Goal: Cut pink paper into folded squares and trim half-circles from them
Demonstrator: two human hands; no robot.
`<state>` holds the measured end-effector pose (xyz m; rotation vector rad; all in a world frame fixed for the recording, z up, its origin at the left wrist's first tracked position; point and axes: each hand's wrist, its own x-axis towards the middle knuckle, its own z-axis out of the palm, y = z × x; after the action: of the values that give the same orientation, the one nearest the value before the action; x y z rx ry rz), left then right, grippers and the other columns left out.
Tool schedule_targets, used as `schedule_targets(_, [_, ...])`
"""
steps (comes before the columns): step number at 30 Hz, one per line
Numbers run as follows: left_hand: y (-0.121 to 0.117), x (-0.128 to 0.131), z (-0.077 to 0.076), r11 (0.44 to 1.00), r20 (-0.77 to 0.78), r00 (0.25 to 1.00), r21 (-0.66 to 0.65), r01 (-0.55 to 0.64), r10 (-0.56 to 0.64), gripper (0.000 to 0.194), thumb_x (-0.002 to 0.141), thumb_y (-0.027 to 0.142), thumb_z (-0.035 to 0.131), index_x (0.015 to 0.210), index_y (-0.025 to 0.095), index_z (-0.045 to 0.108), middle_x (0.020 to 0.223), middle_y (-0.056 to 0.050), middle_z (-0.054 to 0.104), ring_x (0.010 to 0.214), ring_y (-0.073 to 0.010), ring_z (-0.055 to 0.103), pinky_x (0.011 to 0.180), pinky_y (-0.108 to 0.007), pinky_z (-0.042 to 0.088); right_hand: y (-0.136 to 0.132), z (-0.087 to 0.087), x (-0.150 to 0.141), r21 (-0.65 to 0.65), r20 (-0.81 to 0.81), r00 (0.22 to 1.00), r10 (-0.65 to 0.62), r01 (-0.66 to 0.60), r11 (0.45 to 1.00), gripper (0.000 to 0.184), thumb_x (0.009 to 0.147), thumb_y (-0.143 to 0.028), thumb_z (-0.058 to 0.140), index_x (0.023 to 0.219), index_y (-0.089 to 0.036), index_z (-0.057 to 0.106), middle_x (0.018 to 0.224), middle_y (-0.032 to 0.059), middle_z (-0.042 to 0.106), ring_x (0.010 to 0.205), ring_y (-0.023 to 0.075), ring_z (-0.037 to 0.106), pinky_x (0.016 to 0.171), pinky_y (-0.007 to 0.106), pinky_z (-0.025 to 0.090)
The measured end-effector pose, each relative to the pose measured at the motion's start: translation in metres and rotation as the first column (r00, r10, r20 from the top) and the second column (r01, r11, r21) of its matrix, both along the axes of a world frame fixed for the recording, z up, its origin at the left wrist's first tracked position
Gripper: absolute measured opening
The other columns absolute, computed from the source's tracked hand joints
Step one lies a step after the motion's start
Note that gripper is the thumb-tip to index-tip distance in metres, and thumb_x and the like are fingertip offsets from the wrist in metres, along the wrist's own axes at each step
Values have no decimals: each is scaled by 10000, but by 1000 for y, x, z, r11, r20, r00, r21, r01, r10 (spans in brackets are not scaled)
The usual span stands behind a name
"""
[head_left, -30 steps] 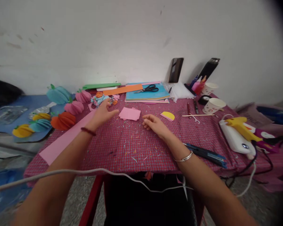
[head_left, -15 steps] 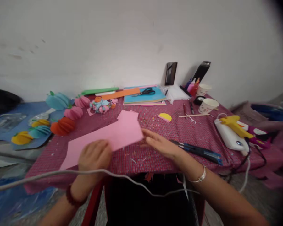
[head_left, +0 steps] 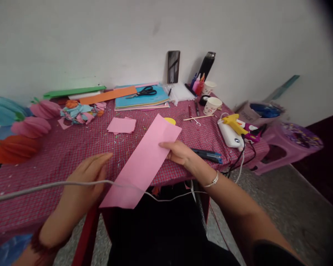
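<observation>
My right hand (head_left: 180, 153) pinches a long pink paper strip (head_left: 144, 160) by its right edge, thumb on top and fingers beneath. The strip slants from the table's middle down over the front edge. My left hand (head_left: 86, 175) is off the paper, to its left, with fingers stretched out and nothing in it. Behind the strip lies a small stack of pink paper pieces (head_left: 122, 125). A yellow paper piece (head_left: 170, 120) peeks out from behind the strip's far end. A white cable (head_left: 80, 182) crosses in front of my left hand and the strip.
Paper pumpkins (head_left: 30, 127) and a heap of paper scraps (head_left: 80, 112) sit on the left. Scissors (head_left: 147, 91) lie on coloured sheets (head_left: 141, 101) at the back. Rightward are paper cups (head_left: 212, 106), a yellow glue gun (head_left: 234, 123), a white box (head_left: 229, 135) and a dark blue stapler-like tool (head_left: 207, 155).
My right hand has taken hold of the pink strip, which has turned steeper. My left hand has let go and moved left. The view has shifted right, uncovering the pink stack.
</observation>
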<state>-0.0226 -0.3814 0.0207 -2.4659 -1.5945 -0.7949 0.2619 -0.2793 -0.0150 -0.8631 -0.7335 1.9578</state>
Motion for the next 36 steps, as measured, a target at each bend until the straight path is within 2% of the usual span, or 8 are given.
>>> schedule_targets(5, [11,-11,-26,943,-286,904,4,331,-316,524,878,116,534,1363,305,483,1492,-88,435,1380,-304,387,1107,-508,351,22,-7,-7,1,29,992,119,-119,993,373,664,-46,672,1028,-120,636,898,79,750,753,202,693,758,366,579])
schedule_targets(10, [19,9,-29,816,-417,725,-81,572,-549,313,930,177,506,1224,238,594,1454,-58,499,1382,-237,388,1196,-490,162,41,-3,-22,43,105,988,117,-122,992,353,629,-17,695,963,-123,651,825,65,754,728,214,695,777,391,571])
schedule_targets(16, [36,25,-24,730,-215,699,-258,633,-682,260,904,128,514,1121,201,639,1306,-86,629,1295,-214,496,1161,-470,226,63,0,-40,70,142,990,21,-31,997,245,689,-26,628,908,-134,650,749,38,747,625,171,663,679,308,561])
schedule_targets(18, [41,30,-16,711,89,784,-368,599,-615,227,865,168,568,1061,207,677,1174,-66,698,1170,-217,586,1112,-439,307,67,0,-45,81,131,991,-12,1,997,217,692,-32,620,876,-144,641,719,26,741,605,167,655,664,297,558])
schedule_targets(21, [55,36,-1,759,464,842,-432,487,-276,180,863,292,559,858,181,700,843,-23,717,821,-183,644,820,-329,488,69,1,-51,109,83,996,-33,24,994,220,685,-42,620,874,-154,632,734,25,744,656,180,676,691,296,559])
schedule_targets(27, [101,38,7,932,626,779,-301,203,32,264,846,356,535,678,153,553,618,31,508,578,-117,455,553,-229,361,71,-3,-57,159,-26,998,-57,60,985,210,719,-173,665,927,-160,638,830,41,752,782,202,700,744,319,566])
schedule_targets(32, [107,28,6,928,692,721,-281,247,17,204,823,287,547,908,131,648,888,-59,675,818,-180,606,749,-300,488,77,-9,-45,109,-39,981,-190,193,975,233,712,-165,669,934,-203,610,784,6,744,717,181,703,701,320,579])
schedule_targets(36, [87,16,11,894,470,849,-234,383,-241,127,789,170,586,807,175,712,1305,-127,598,1205,-249,535,1018,-430,414,80,-6,-37,118,-66,967,-246,252,960,241,695,-166,681,927,-201,626,801,14,755,719,184,706,730,324,581])
